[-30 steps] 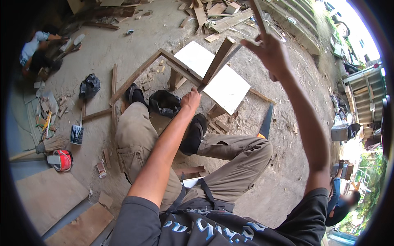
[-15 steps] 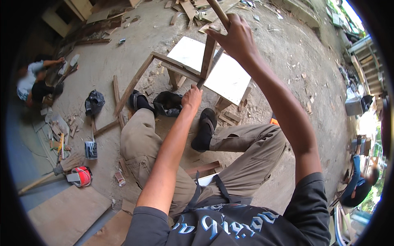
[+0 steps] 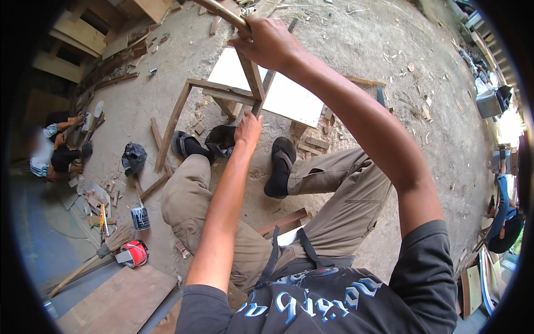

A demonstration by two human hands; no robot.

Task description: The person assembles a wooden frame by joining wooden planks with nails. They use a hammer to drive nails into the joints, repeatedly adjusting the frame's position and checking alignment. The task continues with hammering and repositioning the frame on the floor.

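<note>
2 bare hands are working on a wooden frame (image 3: 192, 92) that is lying on the concrete ground (image 3: 356, 50) in front of the seated person. The right hand (image 3: 266, 40) is raised high, its fingers wrapping tightly around a wooden handle (image 3: 222, 12) that is running off the upper edge of the view; the tool's head is not showing. The left hand (image 3: 248, 129) is reaching down to the frame, its fingers pressing together around a thin dark rod (image 3: 269, 83) standing against an upright slat (image 3: 251, 75). 2 white panels (image 3: 289, 100) are lying under the frame. The person's feet, in dark sandals (image 3: 282, 167), are resting just beside the frame. A black bag (image 3: 133, 158), a small tin can (image 3: 140, 218), a broom (image 3: 89, 261) and a red tool (image 3: 133, 253) are lying well apart at the left, near another person (image 3: 53, 153) who is crouching.
</note>
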